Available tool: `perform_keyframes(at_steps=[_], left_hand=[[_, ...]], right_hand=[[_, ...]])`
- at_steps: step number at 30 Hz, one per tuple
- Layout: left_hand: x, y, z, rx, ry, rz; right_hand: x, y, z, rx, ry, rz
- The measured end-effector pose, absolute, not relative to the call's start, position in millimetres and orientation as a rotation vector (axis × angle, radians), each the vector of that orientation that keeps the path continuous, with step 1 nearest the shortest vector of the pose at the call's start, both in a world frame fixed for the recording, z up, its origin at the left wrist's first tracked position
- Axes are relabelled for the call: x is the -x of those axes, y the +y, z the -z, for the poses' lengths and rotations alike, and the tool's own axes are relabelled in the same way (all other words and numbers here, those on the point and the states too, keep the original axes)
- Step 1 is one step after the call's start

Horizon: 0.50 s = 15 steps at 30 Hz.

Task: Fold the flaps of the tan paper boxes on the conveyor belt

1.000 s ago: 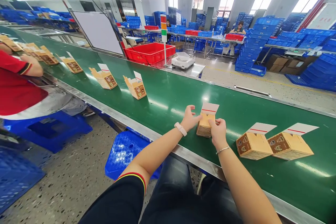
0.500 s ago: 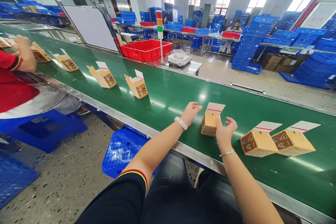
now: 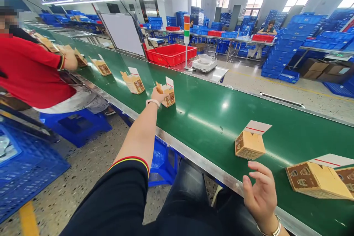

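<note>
My left hand (image 3: 158,96) is stretched out to a small brown carton (image 3: 170,97) on the green conveyor belt (image 3: 201,118). Its fingers close on the carton's left side, by the raised flaps; the fingertips are partly hidden. A white flap with a red line stands up at the carton's back. Near the belt's front edge, my right hand (image 3: 260,191) is held up with fingers apart and nothing in it. Just beyond it sits another carton (image 3: 250,145), its brown top folded down and its white flap raised. Farther right stands a similar carton (image 3: 318,180).
More cartons with open flaps, such as one carton (image 3: 133,82), stand up the belt to the left. A co-worker in a red shirt (image 3: 33,70) sits there on a blue stool (image 3: 74,125). Across the belt are a red bin (image 3: 171,53) and a scale (image 3: 204,63).
My left hand has moved left from beside the folded carton to an open-flapped one. My right hand has let go of the folded carton and drawn back toward me. The view has turned left.
</note>
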<state>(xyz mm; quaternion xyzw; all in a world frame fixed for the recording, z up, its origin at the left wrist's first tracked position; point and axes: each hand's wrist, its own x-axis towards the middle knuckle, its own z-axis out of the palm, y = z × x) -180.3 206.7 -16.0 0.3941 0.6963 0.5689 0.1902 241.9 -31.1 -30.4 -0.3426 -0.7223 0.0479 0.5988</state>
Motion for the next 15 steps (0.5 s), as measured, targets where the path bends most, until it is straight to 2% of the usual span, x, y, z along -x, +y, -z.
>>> perform_keyframes(at_steps=[5,10,15], left_hand=[[115.3,188.8,26.6,-1.248,1.732,-1.413],[9.3,113.3,54.8,-1.461,1.381,-1.529],[-27.5,59.8,66.6,-2.032,0.924,-1.552]], right_hand=[[-220.1,-22.0,26.1,0.784,-1.821,-0.114],[-198.0,4.0,33.9,0.876,-2.029,-0.052],[-201.6,32.7,46.9,0.964,-2.191,-0.088]])
